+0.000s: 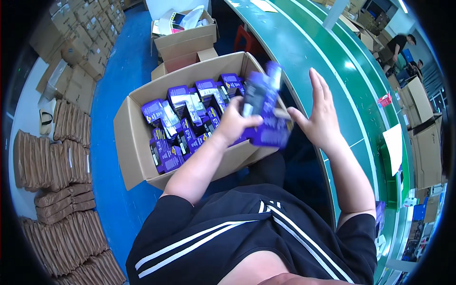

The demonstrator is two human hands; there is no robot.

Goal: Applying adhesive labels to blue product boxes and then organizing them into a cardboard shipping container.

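Left hand (233, 124) is gripping purple packaging (270, 124); right hand (321, 114) is hovering alongside, fingers spread; one-sided support may be inviting a drop.

The carton (129, 149) is matt cardboard; the purple packages (187, 135) look glossy.

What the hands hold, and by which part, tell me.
The left hand grips blurred purple packaging by its left side. The right hand is open, holding nothing.
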